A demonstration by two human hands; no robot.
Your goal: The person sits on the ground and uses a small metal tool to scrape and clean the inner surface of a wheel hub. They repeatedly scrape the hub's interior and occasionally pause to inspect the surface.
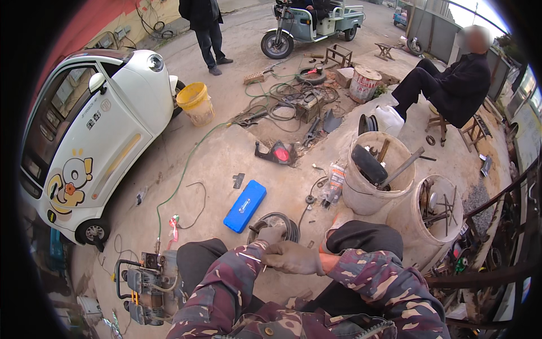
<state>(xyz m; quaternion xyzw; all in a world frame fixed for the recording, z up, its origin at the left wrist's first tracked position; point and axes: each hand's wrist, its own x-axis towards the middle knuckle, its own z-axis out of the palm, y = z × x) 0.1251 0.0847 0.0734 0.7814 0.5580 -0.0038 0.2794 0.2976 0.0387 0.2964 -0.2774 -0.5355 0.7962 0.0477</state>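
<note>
My right hand (293, 258), in a brown-grey work glove, is closed on a thin, pale metal rod (249, 257) that points left across my left sleeve. My left hand (272, 234), gloved as well, reaches down into a small black ring-shaped wheel or tyre (292, 231) on the ground between my feet. The right hand and sleeve hide part of the left hand, and its fingers do not show clearly. Just ahead and to the left lies a blue plastic case (245, 207), shut, with a small dark metal part (238, 181) beyond it.
An air compressor (148, 285) stands at my left, its green hose (187, 169) running ahead. Two whitish buckets (361, 195) of scrap parts flank my right knee. A white car (113, 135), a yellow bucket (195, 104), a seated person (451, 85) and a tricycle (313, 22) are farther off.
</note>
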